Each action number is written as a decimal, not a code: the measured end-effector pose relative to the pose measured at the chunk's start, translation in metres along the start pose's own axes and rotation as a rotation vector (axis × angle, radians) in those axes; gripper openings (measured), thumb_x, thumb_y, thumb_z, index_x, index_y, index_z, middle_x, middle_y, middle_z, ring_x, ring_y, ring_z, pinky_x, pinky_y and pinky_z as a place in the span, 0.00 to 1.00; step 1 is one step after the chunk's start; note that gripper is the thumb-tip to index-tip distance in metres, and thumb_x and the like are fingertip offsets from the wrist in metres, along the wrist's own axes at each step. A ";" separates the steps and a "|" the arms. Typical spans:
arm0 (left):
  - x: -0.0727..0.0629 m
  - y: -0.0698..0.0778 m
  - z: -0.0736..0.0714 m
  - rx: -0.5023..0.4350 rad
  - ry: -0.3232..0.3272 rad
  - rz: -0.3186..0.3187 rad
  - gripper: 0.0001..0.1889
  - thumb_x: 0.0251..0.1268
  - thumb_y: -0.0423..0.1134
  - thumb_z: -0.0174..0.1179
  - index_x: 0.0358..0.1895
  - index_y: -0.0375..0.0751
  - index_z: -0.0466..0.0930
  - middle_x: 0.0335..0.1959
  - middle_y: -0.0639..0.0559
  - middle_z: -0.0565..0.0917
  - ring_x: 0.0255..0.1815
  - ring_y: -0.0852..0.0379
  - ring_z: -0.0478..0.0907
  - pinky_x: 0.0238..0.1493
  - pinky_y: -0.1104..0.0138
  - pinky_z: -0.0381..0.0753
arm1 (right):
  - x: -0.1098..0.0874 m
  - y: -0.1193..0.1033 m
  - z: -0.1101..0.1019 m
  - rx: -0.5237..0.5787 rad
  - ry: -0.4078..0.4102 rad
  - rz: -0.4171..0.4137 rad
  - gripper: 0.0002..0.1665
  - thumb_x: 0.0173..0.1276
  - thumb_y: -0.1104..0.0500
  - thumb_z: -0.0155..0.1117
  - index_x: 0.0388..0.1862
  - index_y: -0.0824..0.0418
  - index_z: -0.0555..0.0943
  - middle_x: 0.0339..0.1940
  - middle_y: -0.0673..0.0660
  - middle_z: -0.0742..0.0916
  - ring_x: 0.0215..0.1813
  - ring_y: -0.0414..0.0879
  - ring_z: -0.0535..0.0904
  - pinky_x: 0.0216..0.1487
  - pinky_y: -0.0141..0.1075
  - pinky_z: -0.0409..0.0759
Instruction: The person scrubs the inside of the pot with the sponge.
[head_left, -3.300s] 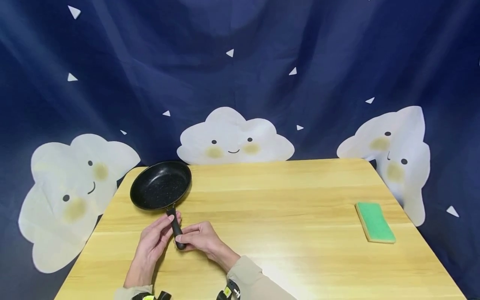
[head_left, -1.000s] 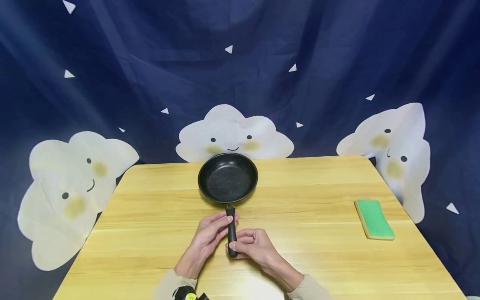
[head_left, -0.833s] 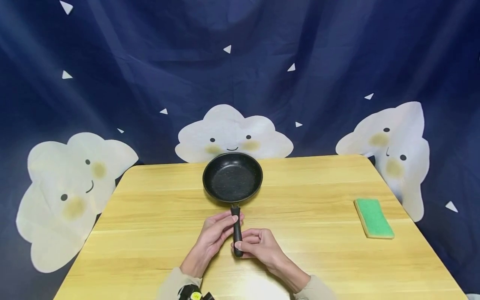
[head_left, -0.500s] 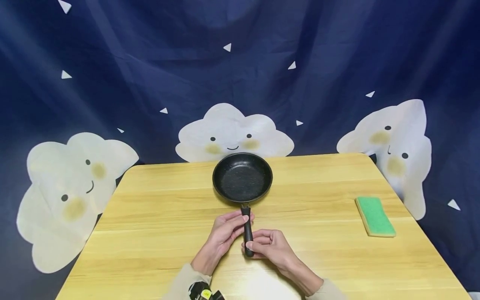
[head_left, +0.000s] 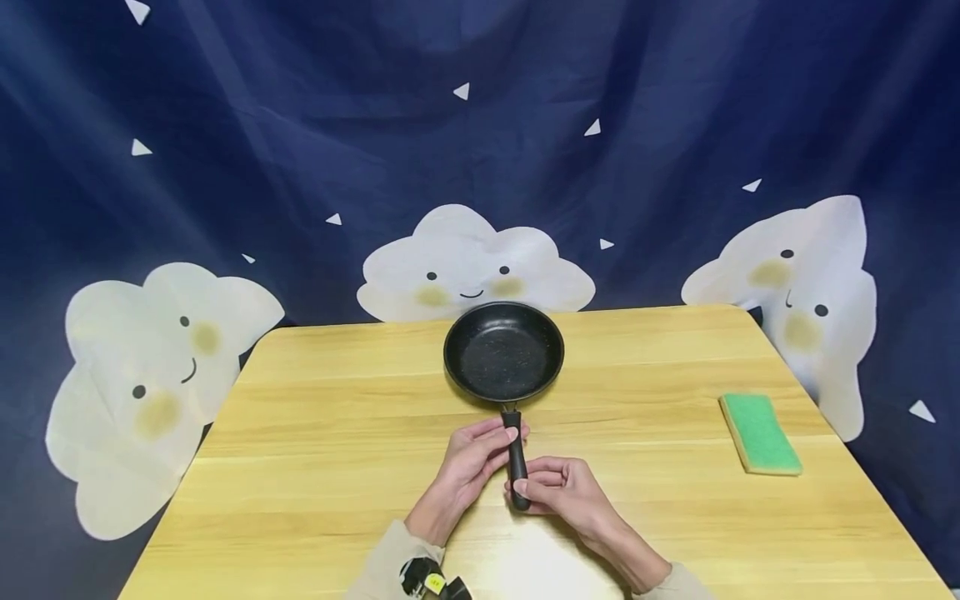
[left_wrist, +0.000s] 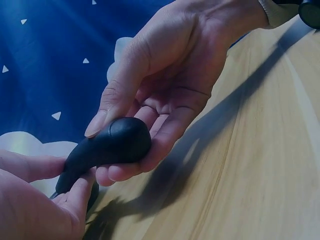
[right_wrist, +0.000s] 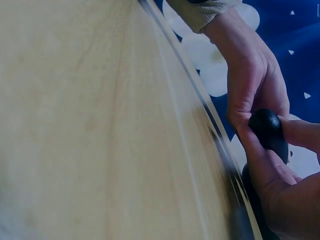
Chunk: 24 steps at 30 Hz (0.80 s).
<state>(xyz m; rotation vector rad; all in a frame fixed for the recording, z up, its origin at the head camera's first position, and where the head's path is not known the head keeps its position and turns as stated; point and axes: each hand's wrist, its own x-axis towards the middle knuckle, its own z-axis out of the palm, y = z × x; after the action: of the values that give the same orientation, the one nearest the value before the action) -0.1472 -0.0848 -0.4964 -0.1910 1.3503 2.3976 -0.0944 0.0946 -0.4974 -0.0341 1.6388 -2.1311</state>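
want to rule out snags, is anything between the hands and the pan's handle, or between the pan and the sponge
Nothing visible. The left hand holds the handle near the pan, and the right hand pinches its end, both directly. Between the pan and the sponge, only table shows.

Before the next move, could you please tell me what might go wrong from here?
The left hand and right hand both grip only the handle, so the pan beyond them could perhaps tip or twist. If carried low and far right, it might also knock the green sponge on the right side of the table.
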 end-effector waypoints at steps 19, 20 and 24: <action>-0.004 -0.001 -0.002 -0.003 -0.040 -0.026 0.24 0.69 0.23 0.62 0.66 0.18 0.69 0.58 0.27 0.81 0.58 0.44 0.83 0.60 0.60 0.82 | -0.004 -0.009 -0.012 -0.085 -0.022 -0.036 0.28 0.71 0.63 0.69 0.60 0.84 0.73 0.50 0.72 0.87 0.49 0.51 0.88 0.53 0.43 0.86; -0.005 -0.001 -0.001 -0.003 -0.036 -0.028 0.24 0.69 0.23 0.62 0.65 0.18 0.69 0.59 0.27 0.81 0.57 0.44 0.84 0.60 0.60 0.82 | -0.004 -0.011 -0.016 -0.103 -0.031 -0.046 0.28 0.72 0.64 0.68 0.60 0.85 0.73 0.51 0.73 0.87 0.50 0.52 0.88 0.55 0.43 0.86; -0.005 -0.004 0.001 -0.005 -0.019 -0.024 0.24 0.68 0.23 0.63 0.65 0.18 0.70 0.59 0.26 0.80 0.55 0.46 0.85 0.58 0.59 0.83 | -0.007 -0.019 -0.035 -0.216 -0.040 -0.095 0.26 0.73 0.65 0.65 0.59 0.86 0.72 0.50 0.74 0.86 0.51 0.56 0.87 0.56 0.42 0.85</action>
<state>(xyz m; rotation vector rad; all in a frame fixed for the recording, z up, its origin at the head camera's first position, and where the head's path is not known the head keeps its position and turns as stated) -0.1407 -0.0840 -0.4972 -0.1843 1.3268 2.3769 -0.1048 0.1324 -0.4888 -0.2249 1.8698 -1.9975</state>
